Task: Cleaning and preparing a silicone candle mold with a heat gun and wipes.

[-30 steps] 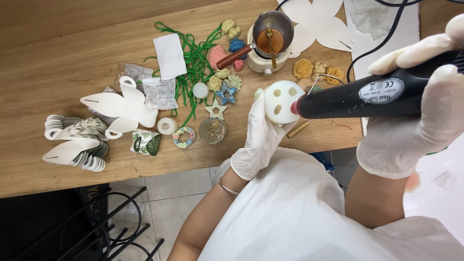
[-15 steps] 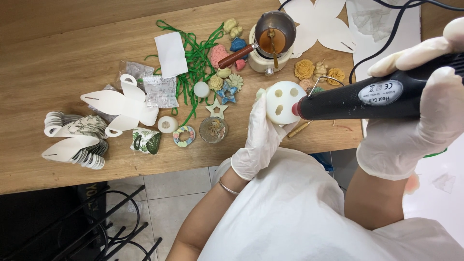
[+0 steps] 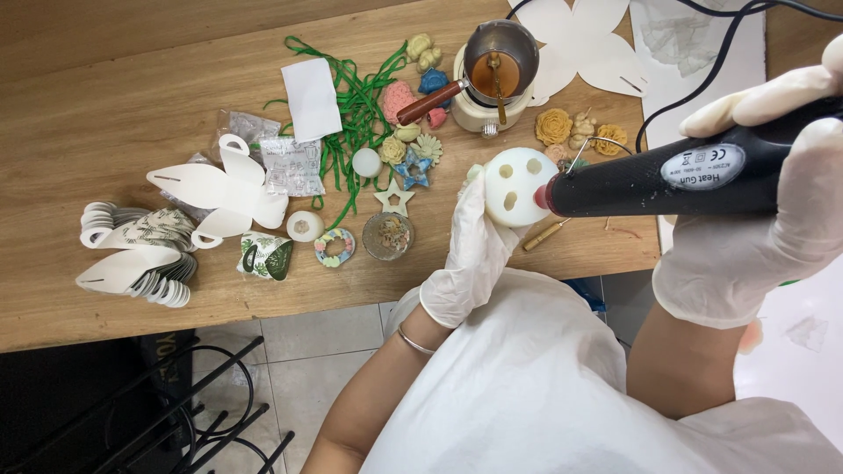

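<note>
My left hand [image 3: 472, 254], in a white glove, holds a round white mould [image 3: 515, 186] with several small hollows, tilted up off the wooden table [image 3: 105, 105]. My right hand [image 3: 755, 237], also gloved, grips a black heat gun [image 3: 667, 180]. The gun's reddish nozzle points left and almost touches the mould's right edge. A black cable runs from the gun's rear toward the top right.
Behind the mould stands a small melting pot [image 3: 496, 75] with a wooden handle. Wax shapes, green cord [image 3: 356, 105], a star piece [image 3: 394, 200], small round discs and white paper cut-outs [image 3: 211, 189] lie across the table. Black wire racks [image 3: 176, 412] stand on the floor below.
</note>
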